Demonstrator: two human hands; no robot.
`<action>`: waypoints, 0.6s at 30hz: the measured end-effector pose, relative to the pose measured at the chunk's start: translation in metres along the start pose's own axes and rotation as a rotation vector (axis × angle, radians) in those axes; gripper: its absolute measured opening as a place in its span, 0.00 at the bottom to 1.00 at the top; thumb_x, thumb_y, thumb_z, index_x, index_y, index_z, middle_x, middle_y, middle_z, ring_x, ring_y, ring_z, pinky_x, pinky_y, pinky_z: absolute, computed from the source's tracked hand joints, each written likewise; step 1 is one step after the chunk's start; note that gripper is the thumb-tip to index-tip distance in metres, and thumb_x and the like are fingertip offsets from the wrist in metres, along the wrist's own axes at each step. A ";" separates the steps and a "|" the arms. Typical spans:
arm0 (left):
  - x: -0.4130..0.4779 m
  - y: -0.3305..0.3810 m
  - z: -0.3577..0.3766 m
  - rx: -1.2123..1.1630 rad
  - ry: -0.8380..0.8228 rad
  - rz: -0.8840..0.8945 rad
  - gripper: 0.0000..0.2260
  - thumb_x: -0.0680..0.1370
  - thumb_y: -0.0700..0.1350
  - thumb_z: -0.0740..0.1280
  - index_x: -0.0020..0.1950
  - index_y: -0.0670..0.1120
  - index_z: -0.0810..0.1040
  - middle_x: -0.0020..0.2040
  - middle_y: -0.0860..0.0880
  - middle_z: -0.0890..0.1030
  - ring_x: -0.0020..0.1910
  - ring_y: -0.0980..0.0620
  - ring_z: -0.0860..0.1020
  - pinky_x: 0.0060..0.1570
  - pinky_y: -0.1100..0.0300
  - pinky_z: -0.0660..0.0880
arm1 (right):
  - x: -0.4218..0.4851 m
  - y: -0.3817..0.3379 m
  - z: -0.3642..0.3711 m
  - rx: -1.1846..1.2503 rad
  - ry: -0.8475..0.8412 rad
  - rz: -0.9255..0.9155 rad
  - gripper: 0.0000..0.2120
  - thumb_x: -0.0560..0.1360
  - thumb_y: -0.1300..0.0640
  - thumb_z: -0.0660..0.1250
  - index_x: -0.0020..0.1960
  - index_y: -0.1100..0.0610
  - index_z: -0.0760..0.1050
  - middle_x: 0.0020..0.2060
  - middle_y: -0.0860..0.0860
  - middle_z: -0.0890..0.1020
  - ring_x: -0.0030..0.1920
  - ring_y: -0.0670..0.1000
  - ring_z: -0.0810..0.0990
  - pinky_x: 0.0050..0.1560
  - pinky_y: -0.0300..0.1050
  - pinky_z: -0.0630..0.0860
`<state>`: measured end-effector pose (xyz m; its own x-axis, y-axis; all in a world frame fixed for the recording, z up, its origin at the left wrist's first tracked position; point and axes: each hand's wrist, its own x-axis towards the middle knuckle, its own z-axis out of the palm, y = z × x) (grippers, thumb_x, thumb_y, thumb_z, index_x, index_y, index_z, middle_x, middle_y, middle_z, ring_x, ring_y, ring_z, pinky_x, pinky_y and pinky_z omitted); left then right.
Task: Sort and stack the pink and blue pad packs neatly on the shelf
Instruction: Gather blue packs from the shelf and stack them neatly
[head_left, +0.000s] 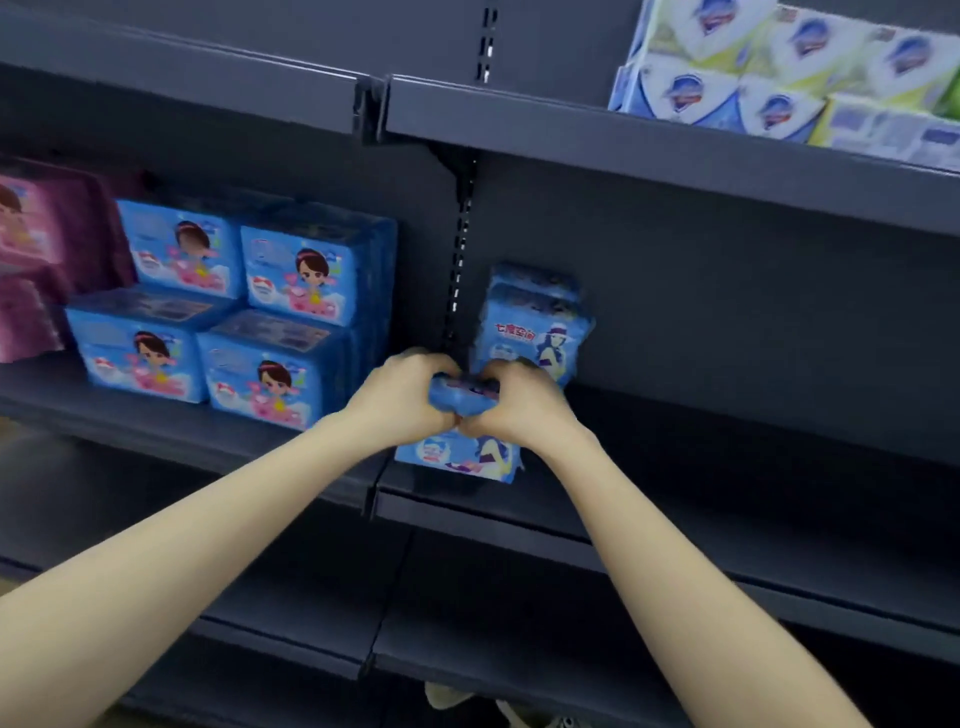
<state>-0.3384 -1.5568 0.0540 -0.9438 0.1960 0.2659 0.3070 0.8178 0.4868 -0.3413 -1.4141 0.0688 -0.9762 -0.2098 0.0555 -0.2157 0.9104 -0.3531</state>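
At the far left of the middle shelf (727, 421) stand the pink pad packs (28, 244), piled one on another and partly cut by the frame edge. Just beside them on the right are the blue pad packs (234, 312) with a cartoon girl on the front, four fronts in view: two below at the front and two above, set a little further back. To the right of these, near the joint where two shelf sections meet, the left hand (402, 397) and the right hand (517, 408) hold one blue pack (460, 460) between them. The fingers of both hands are curled over its top and clamped on it, and the two thumbs press on its front face and nearly touch each other in the middle. The lower part of this pack shows below the hands, at the front edge of the shelf; I cannot tell if it rests there or is lifted a little. Directly behind the right hand, deeper on the same shelf, the upright blue packs (535, 322) with a lady in a hat stand close one behind another. The picture is blurred, so their number is not clear. On the upper shelf (623, 140), at the top right, lie tissue packs (779, 73) in white, blue and green wrapping
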 end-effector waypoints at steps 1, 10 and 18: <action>0.003 0.002 0.006 -0.009 -0.014 0.022 0.14 0.67 0.43 0.72 0.52 0.47 0.79 0.50 0.47 0.78 0.50 0.46 0.77 0.45 0.55 0.74 | -0.002 0.006 0.001 0.001 0.013 0.029 0.18 0.66 0.52 0.73 0.51 0.56 0.73 0.45 0.52 0.78 0.44 0.53 0.77 0.36 0.42 0.68; 0.025 0.011 0.038 -0.112 -0.100 0.177 0.16 0.66 0.45 0.71 0.54 0.50 0.80 0.55 0.48 0.79 0.54 0.47 0.78 0.51 0.53 0.76 | -0.014 0.040 0.015 -0.017 0.156 0.192 0.23 0.68 0.53 0.71 0.61 0.56 0.72 0.57 0.55 0.75 0.54 0.58 0.77 0.51 0.44 0.72; 0.037 -0.002 0.054 -0.122 -0.064 0.190 0.17 0.68 0.39 0.71 0.57 0.46 0.79 0.58 0.47 0.77 0.58 0.48 0.75 0.53 0.58 0.72 | -0.006 0.051 0.031 -0.039 0.194 0.208 0.26 0.70 0.53 0.70 0.66 0.55 0.69 0.63 0.56 0.70 0.58 0.60 0.74 0.57 0.46 0.71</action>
<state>-0.3807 -1.5219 0.0179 -0.8722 0.3774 0.3112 0.4889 0.6922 0.5309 -0.3461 -1.3776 0.0219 -0.9849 0.0515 0.1650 -0.0077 0.9405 -0.3398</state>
